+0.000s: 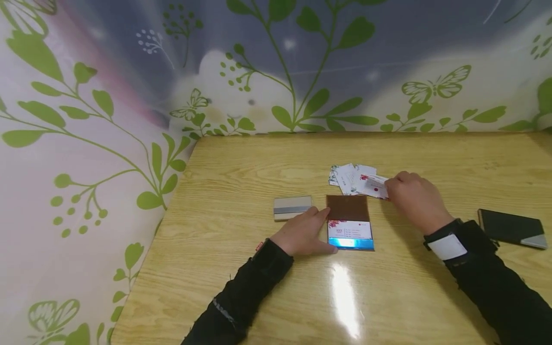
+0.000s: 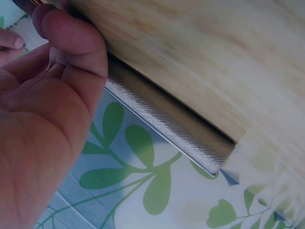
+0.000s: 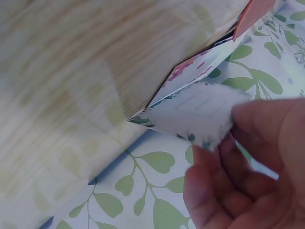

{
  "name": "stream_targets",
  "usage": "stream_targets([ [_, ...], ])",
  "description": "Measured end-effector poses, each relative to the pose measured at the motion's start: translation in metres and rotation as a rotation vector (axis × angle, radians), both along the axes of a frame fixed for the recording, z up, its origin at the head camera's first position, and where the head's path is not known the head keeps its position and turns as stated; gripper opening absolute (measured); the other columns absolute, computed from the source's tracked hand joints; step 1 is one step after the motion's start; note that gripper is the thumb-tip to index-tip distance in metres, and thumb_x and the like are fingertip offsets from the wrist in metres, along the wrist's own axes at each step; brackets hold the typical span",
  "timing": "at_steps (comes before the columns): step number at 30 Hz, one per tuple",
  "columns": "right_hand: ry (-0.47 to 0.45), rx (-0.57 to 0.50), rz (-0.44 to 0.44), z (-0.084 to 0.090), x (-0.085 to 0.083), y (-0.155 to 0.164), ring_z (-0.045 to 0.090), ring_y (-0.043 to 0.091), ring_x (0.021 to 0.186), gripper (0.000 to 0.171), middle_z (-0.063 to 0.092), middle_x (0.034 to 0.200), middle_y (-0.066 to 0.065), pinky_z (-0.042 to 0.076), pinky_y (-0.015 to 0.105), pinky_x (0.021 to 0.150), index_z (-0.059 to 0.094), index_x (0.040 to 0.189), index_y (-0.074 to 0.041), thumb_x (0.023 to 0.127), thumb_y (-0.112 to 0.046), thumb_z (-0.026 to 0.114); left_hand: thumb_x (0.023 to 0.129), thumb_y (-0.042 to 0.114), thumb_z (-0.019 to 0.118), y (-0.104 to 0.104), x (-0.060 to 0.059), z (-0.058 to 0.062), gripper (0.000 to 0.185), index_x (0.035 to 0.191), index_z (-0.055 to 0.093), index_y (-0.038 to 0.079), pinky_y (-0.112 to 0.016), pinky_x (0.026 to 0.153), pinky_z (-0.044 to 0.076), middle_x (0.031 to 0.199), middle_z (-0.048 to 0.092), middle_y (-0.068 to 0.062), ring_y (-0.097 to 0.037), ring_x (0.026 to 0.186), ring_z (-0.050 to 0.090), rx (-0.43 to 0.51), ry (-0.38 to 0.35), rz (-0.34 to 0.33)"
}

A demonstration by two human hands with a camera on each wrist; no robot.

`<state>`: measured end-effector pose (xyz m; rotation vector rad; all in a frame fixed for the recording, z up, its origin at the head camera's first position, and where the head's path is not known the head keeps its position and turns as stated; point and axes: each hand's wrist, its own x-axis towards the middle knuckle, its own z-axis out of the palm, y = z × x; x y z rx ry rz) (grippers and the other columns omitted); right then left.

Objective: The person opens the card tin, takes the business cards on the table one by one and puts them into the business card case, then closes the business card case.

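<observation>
A decorated indoor corner, homelike in look — a wood-grain surface (image 1: 233, 163) standing against walls (image 1: 99, 158) covered with printed green leaves (image 1: 316, 102), butterflies (image 1: 437, 87) and a pale cartoon figure (image 1: 210, 72), a pattern that would suit a home or playroom — though exactly which cannot be told

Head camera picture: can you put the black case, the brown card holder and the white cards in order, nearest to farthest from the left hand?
1. Brown card holder: just right of the left hand, touching it.
2. White cards: beyond the holder, toward the wall.
3. Black case: far over on the right.
</observation>
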<state>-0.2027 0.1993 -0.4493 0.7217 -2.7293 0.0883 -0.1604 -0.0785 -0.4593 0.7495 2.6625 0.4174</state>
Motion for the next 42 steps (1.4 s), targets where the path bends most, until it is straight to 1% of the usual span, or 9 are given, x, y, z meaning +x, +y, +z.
stream_targets([
  [6, 0.071, -0.252, -0.071, 0.001, 0.004, 0.000, 0.061, 0.035, 0.075, 0.019, 0.063, 0.085, 0.021, 0.052, 0.049, 0.063, 0.071, 0.098, 0.006, 0.080, -0.001, 0.072, 0.077, 0.058, 0.069, 0.001, 0.001, 0.001, 0.097, 0.151, 0.028, 0.010, -0.029, 0.087, 0.047, 0.131, 0.049, -0.009, -0.015, 0.105, 0.053, -0.005, -0.002, -0.002],
  [9, 0.076, -0.325, -0.075, 0.004, 0.005, -0.001, 0.060, 0.033, 0.075, 0.019, 0.063, 0.084, 0.019, 0.052, 0.048, 0.064, 0.070, 0.098, 0.007, 0.083, -0.005, 0.071, 0.077, 0.058, 0.070, 0.001, 0.001, 0.001, 0.097, 0.151, 0.028, 0.010, -0.028, 0.086, 0.047, 0.131, 0.049, -0.010, -0.015, 0.103, 0.054, -0.001, -0.006, -0.004],
  [14, 0.024, -0.356, -0.064, 0.008, 0.010, -0.006, 0.058, 0.027, 0.073, 0.019, 0.064, 0.085, 0.017, 0.051, 0.045, 0.061, 0.071, 0.096, 0.005, 0.086, -0.010, 0.068, 0.077, 0.057, 0.070, 0.001, 0.001, 0.000, 0.097, 0.151, 0.028, 0.010, -0.028, 0.085, 0.048, 0.130, 0.049, -0.010, -0.014, 0.101, 0.054, 0.006, -0.004, -0.005],
  [18, -0.038, -0.391, -0.023, 0.008, 0.018, -0.013, 0.059, 0.023, 0.071, 0.015, 0.065, 0.085, 0.014, 0.051, 0.041, 0.059, 0.072, 0.091, 0.002, 0.088, -0.012, 0.065, 0.076, 0.057, 0.070, 0.001, 0.002, -0.002, 0.097, 0.150, 0.029, 0.010, -0.028, 0.085, 0.048, 0.130, 0.049, -0.010, -0.014, 0.101, 0.054, 0.010, -0.001, 0.000],
  [23, -0.204, -0.424, 0.044, 0.004, 0.031, -0.023, 0.058, 0.016, 0.074, 0.015, 0.065, 0.085, 0.004, 0.051, 0.037, 0.064, 0.072, 0.092, -0.005, 0.091, -0.016, 0.062, 0.076, 0.057, 0.070, 0.001, 0.000, -0.002, 0.097, 0.150, 0.029, 0.010, -0.028, 0.086, 0.047, 0.130, 0.049, -0.009, -0.014, 0.101, 0.054, 0.020, 0.001, -0.003],
  [28, -0.352, -0.385, 0.151, -0.002, 0.034, -0.030, 0.052, 0.013, 0.075, 0.014, 0.063, 0.086, -0.002, 0.045, 0.033, 0.067, 0.071, 0.098, -0.010, 0.094, -0.018, 0.061, 0.075, 0.058, 0.071, 0.001, -0.001, -0.003, 0.096, 0.149, 0.031, 0.011, -0.029, 0.087, 0.047, 0.128, 0.049, -0.008, -0.015, 0.101, 0.054, 0.019, 0.006, 0.004],
  [32, -0.369, -0.369, 0.190, -0.007, 0.031, -0.035, 0.053, 0.012, 0.077, 0.012, 0.064, 0.088, -0.002, 0.045, 0.033, 0.069, 0.071, 0.097, -0.010, 0.093, -0.016, 0.062, 0.075, 0.058, 0.071, 0.001, -0.001, -0.003, 0.097, 0.150, 0.031, 0.011, -0.028, 0.084, 0.047, 0.126, 0.050, -0.008, -0.013, 0.097, 0.053, 0.021, 0.005, -0.001],
  [36, -0.367, -0.377, 0.192, -0.009, 0.029, -0.038, 0.055, 0.011, 0.077, 0.011, 0.064, 0.088, -0.002, 0.046, 0.034, 0.069, 0.071, 0.097, -0.010, 0.094, -0.015, 0.062, 0.075, 0.057, 0.071, 0.001, 0.000, -0.003, 0.097, 0.150, 0.030, 0.011, -0.026, 0.079, 0.047, 0.121, 0.051, -0.006, -0.012, 0.091, 0.052, 0.029, 0.004, -0.001],
  [42, -0.414, -0.360, 0.222, -0.010, 0.025, -0.040, 0.057, 0.011, 0.080, 0.011, 0.065, 0.088, -0.004, 0.049, 0.034, 0.071, 0.073, 0.097, -0.010, 0.091, -0.013, 0.064, 0.075, 0.056, 0.071, 0.001, -0.001, -0.002, 0.096, 0.150, 0.031, 0.011, -0.027, 0.081, 0.047, 0.121, 0.051, -0.006, -0.012, 0.093, 0.053, 0.020, 0.007, 0.002],
])
